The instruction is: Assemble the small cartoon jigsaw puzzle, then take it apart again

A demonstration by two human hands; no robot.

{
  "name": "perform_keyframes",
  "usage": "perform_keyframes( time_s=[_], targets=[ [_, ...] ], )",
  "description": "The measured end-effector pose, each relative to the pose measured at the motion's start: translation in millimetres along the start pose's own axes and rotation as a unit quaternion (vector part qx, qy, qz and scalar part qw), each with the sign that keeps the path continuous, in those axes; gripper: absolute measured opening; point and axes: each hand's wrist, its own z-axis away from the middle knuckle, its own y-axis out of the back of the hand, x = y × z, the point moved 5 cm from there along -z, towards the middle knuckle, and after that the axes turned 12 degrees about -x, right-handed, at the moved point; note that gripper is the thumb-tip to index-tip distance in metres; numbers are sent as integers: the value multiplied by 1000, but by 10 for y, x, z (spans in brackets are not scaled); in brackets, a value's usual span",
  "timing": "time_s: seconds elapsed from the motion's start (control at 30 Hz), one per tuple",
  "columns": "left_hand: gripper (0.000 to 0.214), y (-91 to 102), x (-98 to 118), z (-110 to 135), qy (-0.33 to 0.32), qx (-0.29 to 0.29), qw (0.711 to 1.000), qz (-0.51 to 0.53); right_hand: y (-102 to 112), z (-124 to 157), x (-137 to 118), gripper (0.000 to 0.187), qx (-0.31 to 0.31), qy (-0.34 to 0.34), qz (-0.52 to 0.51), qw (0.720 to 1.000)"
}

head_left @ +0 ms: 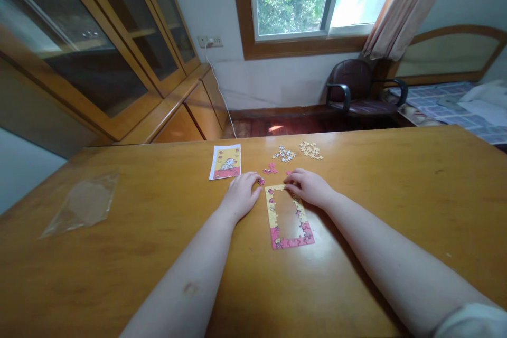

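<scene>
A jigsaw border point(292, 243) of joined yellow and pink pieces lies on the table, its middle showing bare wood. My right hand point(307, 186) rests over the border's top right corner, fingers curled together; whatever they hold is hidden. To the left of the border, my left hand point(241, 194) lies on the table with thumb and forefinger apart. A small pink puzzle piece point(261, 181) sits at its fingertips. Loose pink pieces point(271, 168) lie just beyond the hands. Behind my left hand is the picture sheet point(225, 162), showing a white animal on yellow and pink.
White-and-blue loose pieces point(285, 154) and yellow loose pieces point(310, 150) lie in piles near the far edge of the wooden table point(158, 274). A clear plastic bag point(85, 202) is at the left. Beyond the table stand a chair point(354, 87) and a glass-door cabinet point(119, 37).
</scene>
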Motion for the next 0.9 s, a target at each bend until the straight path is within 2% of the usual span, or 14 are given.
perform_keyframes(
  time_s=[0.13, 0.4, 0.67, 0.9],
  targets=[
    [32, -25, -13, -23, 4, 10, 1000, -10, 25, -5, -12, 20, 0, 0, -7, 1000],
    [17, -38, -120, -136, 36, 54, 997, 29, 15, -41, -17, 20, -6, -6, -4, 1000],
    [21, -31, -100, -138, 35, 65, 997, 16, 18, -48, -32, 21, -4, -5, -3, 1000],
    [15, -45, -110, -166, 37, 69, 996, 32, 16, -54, -14, 21, 0, -8, -1, 1000]
  ],
)
